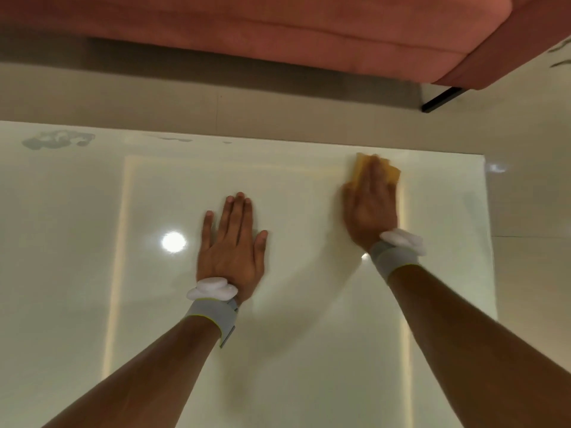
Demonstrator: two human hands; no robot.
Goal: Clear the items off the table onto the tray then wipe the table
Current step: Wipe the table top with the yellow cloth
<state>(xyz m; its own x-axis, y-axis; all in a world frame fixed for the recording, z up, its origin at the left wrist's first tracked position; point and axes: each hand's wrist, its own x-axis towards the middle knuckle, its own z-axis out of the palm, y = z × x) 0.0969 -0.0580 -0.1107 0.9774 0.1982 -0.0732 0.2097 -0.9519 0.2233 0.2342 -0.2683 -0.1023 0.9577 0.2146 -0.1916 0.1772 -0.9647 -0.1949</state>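
- wiping stage, looks like; right hand (369, 208) flat on sponge (393, 174), pressing it to the table (92, 273)
- left hand (233, 242) flat, gripping nothing; next up, probably the far-left smudges (58, 139)

Left grip (231, 242) and right grip (369, 205) both lie flat, palms down, fingers straight.

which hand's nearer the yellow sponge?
Right. The right hand presses flat on the yellow sponge; the left hand lies flat on the table, apart, to the sponge's left and nearer the person.
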